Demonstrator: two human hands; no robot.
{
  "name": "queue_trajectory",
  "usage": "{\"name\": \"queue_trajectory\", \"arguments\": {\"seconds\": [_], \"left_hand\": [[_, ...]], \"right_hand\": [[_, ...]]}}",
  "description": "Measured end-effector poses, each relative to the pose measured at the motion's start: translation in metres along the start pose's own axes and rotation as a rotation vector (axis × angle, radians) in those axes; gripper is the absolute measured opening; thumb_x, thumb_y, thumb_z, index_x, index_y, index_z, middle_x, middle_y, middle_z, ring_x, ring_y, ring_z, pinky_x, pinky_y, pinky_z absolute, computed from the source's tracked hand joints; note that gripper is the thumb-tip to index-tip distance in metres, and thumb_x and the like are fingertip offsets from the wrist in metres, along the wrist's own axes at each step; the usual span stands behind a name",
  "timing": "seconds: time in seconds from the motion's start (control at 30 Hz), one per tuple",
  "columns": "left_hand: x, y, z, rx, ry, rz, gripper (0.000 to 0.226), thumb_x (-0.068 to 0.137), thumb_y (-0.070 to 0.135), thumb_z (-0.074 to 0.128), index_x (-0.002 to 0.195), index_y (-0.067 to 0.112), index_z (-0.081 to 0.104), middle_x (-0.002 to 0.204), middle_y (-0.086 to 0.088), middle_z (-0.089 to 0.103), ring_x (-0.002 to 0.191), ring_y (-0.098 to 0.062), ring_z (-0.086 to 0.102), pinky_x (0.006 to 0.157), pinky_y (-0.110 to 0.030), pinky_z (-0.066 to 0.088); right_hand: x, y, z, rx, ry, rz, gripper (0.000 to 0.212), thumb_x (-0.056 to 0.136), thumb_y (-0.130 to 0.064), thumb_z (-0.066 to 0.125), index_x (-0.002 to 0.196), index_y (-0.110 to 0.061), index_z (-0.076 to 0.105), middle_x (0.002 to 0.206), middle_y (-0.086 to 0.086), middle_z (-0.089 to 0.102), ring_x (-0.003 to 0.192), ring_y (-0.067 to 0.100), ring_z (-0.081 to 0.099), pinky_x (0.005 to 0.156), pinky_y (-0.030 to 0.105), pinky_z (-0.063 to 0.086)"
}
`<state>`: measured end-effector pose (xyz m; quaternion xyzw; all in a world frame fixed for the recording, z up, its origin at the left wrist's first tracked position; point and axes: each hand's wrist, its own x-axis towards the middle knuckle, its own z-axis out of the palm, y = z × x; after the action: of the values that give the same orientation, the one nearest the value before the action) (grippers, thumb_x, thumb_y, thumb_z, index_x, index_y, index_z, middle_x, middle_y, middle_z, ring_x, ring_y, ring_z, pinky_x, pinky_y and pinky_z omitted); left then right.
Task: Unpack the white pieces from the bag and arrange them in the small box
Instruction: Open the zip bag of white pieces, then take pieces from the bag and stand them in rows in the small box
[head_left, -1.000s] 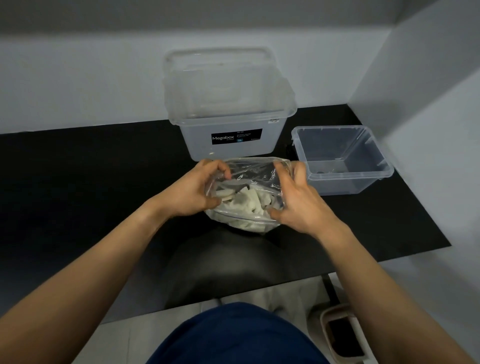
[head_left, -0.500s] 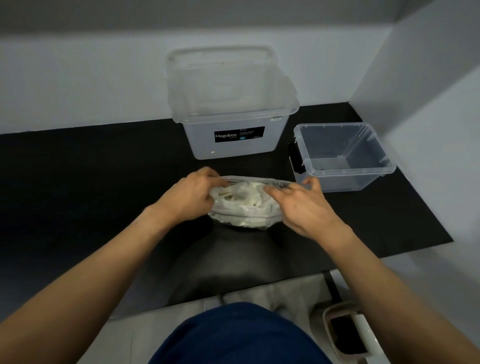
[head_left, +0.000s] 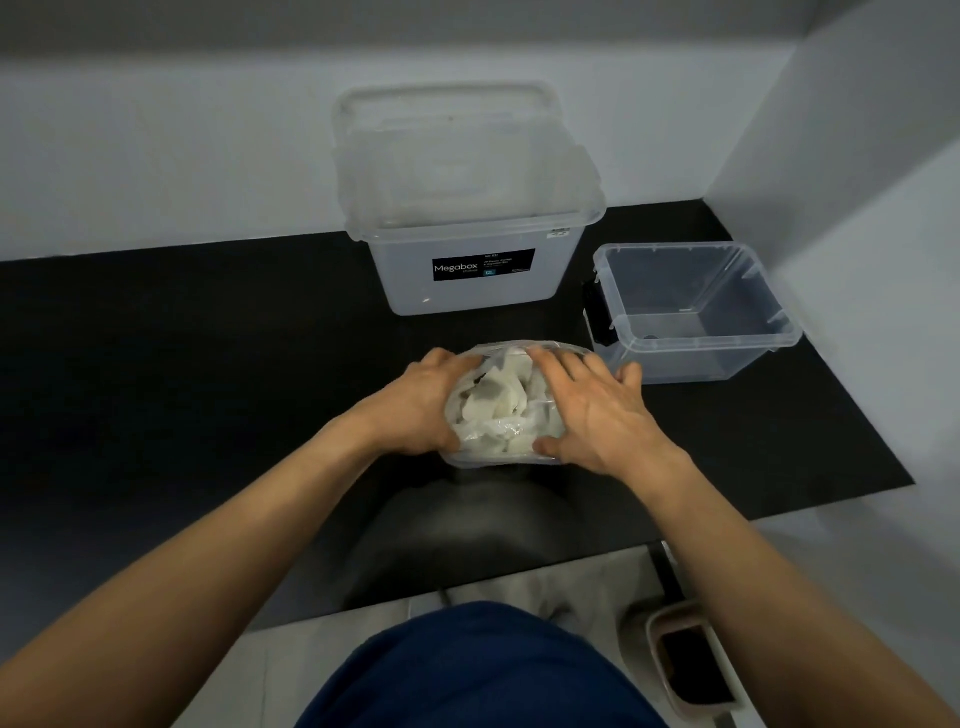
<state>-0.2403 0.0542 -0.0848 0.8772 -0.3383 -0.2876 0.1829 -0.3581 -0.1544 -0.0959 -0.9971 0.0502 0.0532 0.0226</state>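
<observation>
1. On the black desk (head_left: 156, 364), near its front edge and right before the person, lies a clear plastic bag (head_left: 493, 431) stuffed with flat white pieces (head_left: 506, 387). All the pieces that show are inside it, and none is out yet.
2. The left hand (head_left: 415, 405) cups the bag's left side, with its fingers curled over the top edge and its thumb tucked at the near corner. This looks like a steadying grip, so the slippery film does not slide.
3. The right hand (head_left: 597, 415) lies over the bag's right side with its fingers spread and fairly straight. It presses down and does not pinch. Its thumb reaches along the near edge.
4. I judge that both hands are feeling for the mouth of the bag or flattening it before opening. Where the opening sits cannot be told.
5. A small clear plastic box with a black latch (head_left: 691, 358) stands just to the right of the bag, near the right hand. It is lidless and seems to hold none of the pieces. Its spot makes for a short carry once pieces come out.
6. A large translucent plastic tub with a black "Megabox" label (head_left: 405, 275) stands behind the bag, against the wall, and takes no part now.
7. Unpacking is at its very start.
</observation>
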Motion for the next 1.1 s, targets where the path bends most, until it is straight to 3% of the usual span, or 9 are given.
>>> {"name": "queue_trajectory", "arguments": {"seconds": [0.1, 0.17, 0.23, 0.3, 0.53, 0.63, 0.87, 1.0, 1.1], "left_hand": [[-0.001, -0.004, 0.0, 0.025, -0.058, 0.025, 0.117, 0.068, 0.026, 0.086, 0.159, 0.03, 0.013, 0.155, 0.003, 0.026, 0.138, -0.024, 0.033, 0.115, -0.043, 0.039], [-0.002, -0.005, -0.001, 0.031, -0.048, 0.033, 0.119, 0.069, 0.026, 0.086, 0.161, 0.025, 0.01, 0.159, 0.003, 0.022, 0.139, -0.025, 0.031, 0.116, -0.04, 0.036], [-0.002, -0.006, -0.003, 0.033, -0.03, 0.042, 0.118, 0.07, 0.025, 0.085, 0.162, 0.022, 0.01, 0.16, 0.003, 0.021, 0.138, -0.024, 0.03, 0.115, -0.037, 0.036], [-0.003, -0.006, -0.004, 0.029, -0.019, 0.05, 0.118, 0.07, 0.024, 0.084, 0.162, 0.021, 0.01, 0.159, 0.003, 0.021, 0.137, -0.024, 0.031, 0.114, -0.035, 0.036], [-0.004, -0.012, -0.007, -0.066, -0.004, 0.094, 0.107, 0.068, 0.018, 0.084, 0.154, 0.035, 0.023, 0.15, 0.009, 0.028, 0.134, -0.017, 0.032, 0.11, -0.033, 0.039], [-0.004, -0.014, -0.009, -0.12, -0.014, 0.125, 0.098, 0.068, 0.017, 0.084, 0.146, 0.042, 0.03, 0.146, 0.012, 0.031, 0.132, -0.012, 0.033, 0.109, -0.031, 0.038], [0.001, -0.011, -0.018, -0.193, -0.03, 0.099, 0.105, 0.069, 0.012, 0.083, 0.156, 0.025, 0.027, 0.151, 0.008, 0.032, 0.135, -0.014, 0.04, 0.115, -0.035, 0.039], [0.004, -0.007, -0.021, -0.314, -0.037, 0.073, 0.106, 0.071, 0.007, 0.082, 0.158, 0.028, 0.024, 0.153, 0.01, 0.03, 0.136, -0.011, 0.04, 0.114, -0.033, 0.042], [0.009, -0.006, -0.02, -0.466, 0.039, 0.034, 0.103, 0.07, 0.006, 0.082, 0.155, 0.03, 0.031, 0.151, 0.008, 0.039, 0.134, -0.015, 0.046, 0.113, -0.039, 0.044]], "right_hand": [[0.002, -0.007, 0.003, -0.122, 0.228, -0.139, 0.054, 0.074, -0.027, 0.085, 0.124, -0.026, 0.066, 0.125, -0.006, 0.063, 0.117, 0.021, 0.053, 0.09, 0.042, 0.024], [0.007, -0.016, 0.008, -0.073, 0.34, -0.218, 0.032, 0.073, -0.011, 0.084, 0.103, -0.023, 0.078, 0.105, -0.004, 0.069, 0.102, 0.022, 0.061, 0.09, 0.042, 0.032], [0.016, -0.032, 0.006, 0.112, 0.228, -0.257, 0.03, 0.082, -0.007, 0.076, 0.11, -0.019, 0.078, 0.107, 0.0, 0.072, 0.101, 0.024, 0.066, 0.093, 0.044, 0.05], [0.028, -0.046, 0.007, 0.25, 0.058, -0.218, 0.026, 0.094, -0.014, 0.066, 0.117, -0.021, 0.076, 0.115, 0.002, 0.072, 0.104, 0.025, 0.069, 0.09, 0.043, 0.057], [0.044, -0.059, 0.022, 0.102, -0.083, -0.229, 0.034, 0.098, -0.022, 0.061, 0.132, -0.018, 0.066, 0.145, 0.002, 0.049, 0.132, 0.025, 0.048, 0.097, 0.038, 0.047], [0.045, -0.057, 0.029, 0.051, -0.064, -0.218, 0.029, 0.098, -0.019, 0.059, 0.125, -0.015, 0.069, 0.14, 0.004, 0.054, 0.132, 0.027, 0.05, 0.097, 0.043, 0.052], [0.035, -0.05, 0.018, 0.166, 0.096, -0.176, 0.019, 0.098, -0.02, 0.056, 0.107, -0.014, 0.07, 0.113, 0.005, 0.069, 0.103, 0.027, 0.065, 0.081, 0.037, 0.049], [0.017, -0.037, 0.001, 0.4, 0.199, -0.075, 0.013, 0.097, -0.022, 0.063, 0.105, -0.02, 0.074, 0.1, -0.005, 0.075, 0.092, 0.016, 0.07, 0.083, 0.033, 0.055], [-0.003, -0.017, -0.02, 0.748, 0.199, 0.059, 0.014, 0.098, -0.021, 0.07, 0.11, -0.022, 0.077, 0.094, -0.01, 0.077, 0.086, 0.004, 0.073, 0.082, 0.025, 0.059]]}}
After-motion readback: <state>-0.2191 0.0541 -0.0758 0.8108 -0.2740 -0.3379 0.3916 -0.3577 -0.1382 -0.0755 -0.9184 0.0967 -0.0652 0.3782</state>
